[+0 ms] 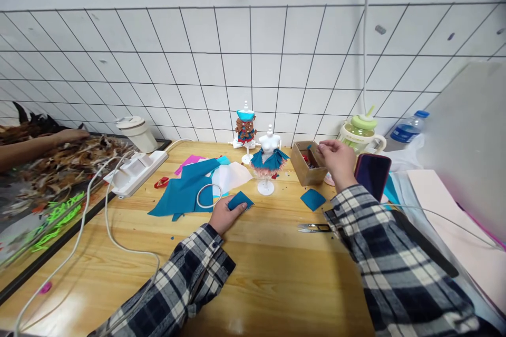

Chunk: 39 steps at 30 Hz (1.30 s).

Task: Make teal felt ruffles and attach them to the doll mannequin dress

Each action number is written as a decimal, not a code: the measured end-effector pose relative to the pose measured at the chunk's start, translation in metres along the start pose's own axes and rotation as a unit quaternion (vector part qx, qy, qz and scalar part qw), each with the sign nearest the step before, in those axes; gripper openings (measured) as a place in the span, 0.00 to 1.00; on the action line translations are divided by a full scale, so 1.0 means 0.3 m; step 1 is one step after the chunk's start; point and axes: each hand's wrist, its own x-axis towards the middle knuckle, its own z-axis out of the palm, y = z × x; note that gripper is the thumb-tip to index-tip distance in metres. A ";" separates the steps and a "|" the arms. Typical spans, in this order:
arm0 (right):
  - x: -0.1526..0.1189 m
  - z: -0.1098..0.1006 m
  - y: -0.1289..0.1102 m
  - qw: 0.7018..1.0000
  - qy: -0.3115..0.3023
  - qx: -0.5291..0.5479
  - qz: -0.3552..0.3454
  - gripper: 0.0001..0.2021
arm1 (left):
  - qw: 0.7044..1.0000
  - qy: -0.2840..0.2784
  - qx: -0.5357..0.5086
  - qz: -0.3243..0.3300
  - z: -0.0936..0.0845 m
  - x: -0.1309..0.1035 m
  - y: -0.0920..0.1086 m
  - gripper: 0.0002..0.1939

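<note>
My left hand [226, 215] pinches a small piece of teal fabric [240, 200] over the wooden table. At the right edge of a cardboard box [314, 171], my right hand [337, 157] is raised with its fingertips together; whatever they hold is too small to make out. A small white mannequin [270, 142] wears a teal and pink skirt between my hands. Behind it a second mannequin [245, 129] is dressed in teal and brown. One teal square [313, 199] lies in front of the box, with thread snips [314, 228] below it.
Teal fabric [184, 189] and a white ring [209, 196] lie left. A power strip [136, 174] trails cables. A phone [372, 176], a green-lidded cup [359, 131] and a bottle [409, 127] stand right. Another person's hand [71, 136] rests on feathers at far left.
</note>
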 end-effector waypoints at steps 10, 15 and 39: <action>0.072 0.000 0.074 0.987 -0.046 -0.153 -0.029 0.13 | 1.000 0.008 0.029 -0.002 0.003 0.005 -0.016 0.17; 0.010 -0.012 0.022 0.983 0.001 -0.157 -0.094 0.13 | 1.000 0.008 0.012 -0.003 0.001 0.004 -0.009 0.17; -0.706 0.064 0.030 0.918 -0.236 -0.079 -0.310 0.19 | 0.997 -0.006 -0.082 -0.002 0.008 -0.013 0.011 0.19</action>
